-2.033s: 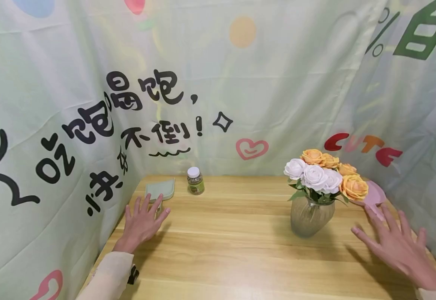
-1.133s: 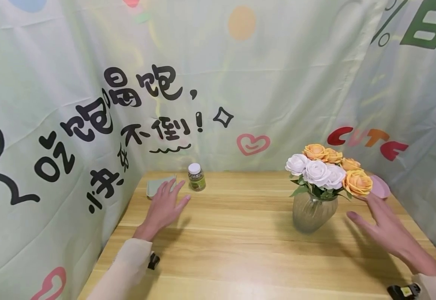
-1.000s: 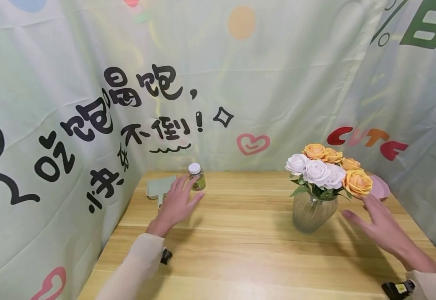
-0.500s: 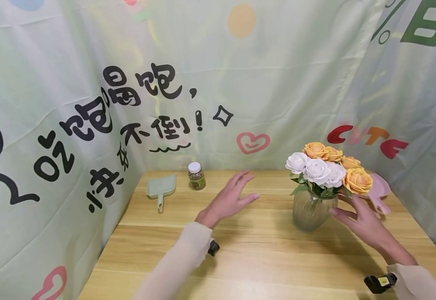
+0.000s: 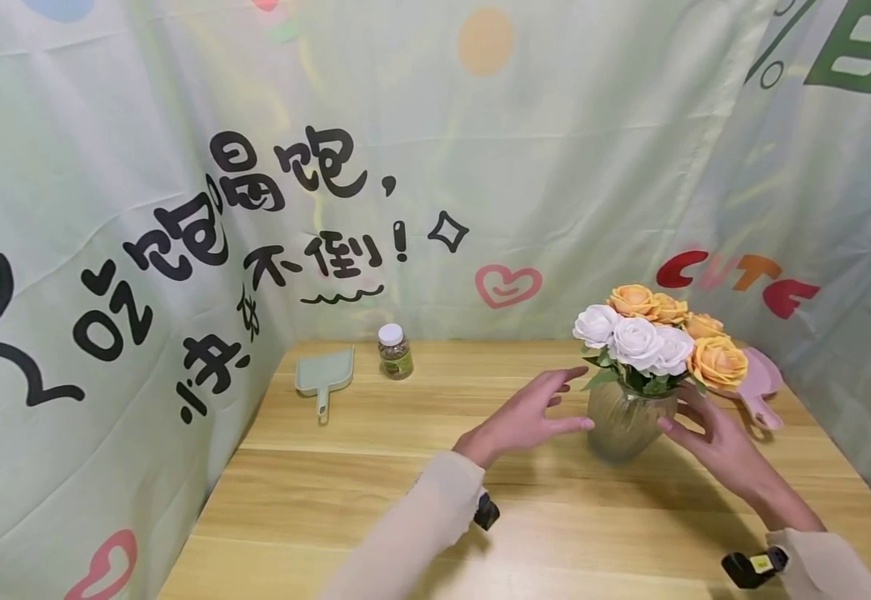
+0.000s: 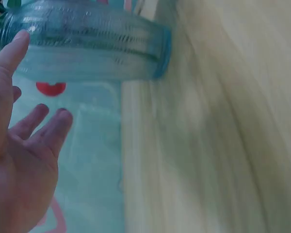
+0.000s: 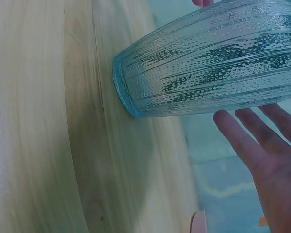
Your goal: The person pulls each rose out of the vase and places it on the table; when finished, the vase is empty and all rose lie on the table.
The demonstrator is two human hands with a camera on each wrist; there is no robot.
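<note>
A ribbed glass vase [image 5: 623, 425] of white and orange roses [image 5: 653, 342] stands upright on the wooden table, right of centre. My right hand [image 5: 728, 446] is at its right side, thumb by the front and fingers partly hidden behind the flowers. In the right wrist view those fingers [image 7: 254, 141] extend beside the vase [image 7: 203, 68]; whether they touch it I cannot tell. From the left comes my left hand [image 5: 528, 417], thumb and fingers spread apart, its fingertips close to the vase. The left wrist view has this hand [image 6: 24, 145] holding nothing, near the vase [image 6: 87, 43].
A pale green dustpan [image 5: 324, 375] lies at the back left of the table [image 5: 405, 483]. Next to it stands a small white-lidded jar [image 5: 394, 354]. Behind the vase, a pink dustpan-like item [image 5: 758, 379] lies at the right. Printed cloth [image 5: 405, 100] hangs round the back and sides.
My left hand has swept rightward from near the green dustpan, past the jar, to the vase's left side. My right hand has moved left to the vase. The vase stays in place.
</note>
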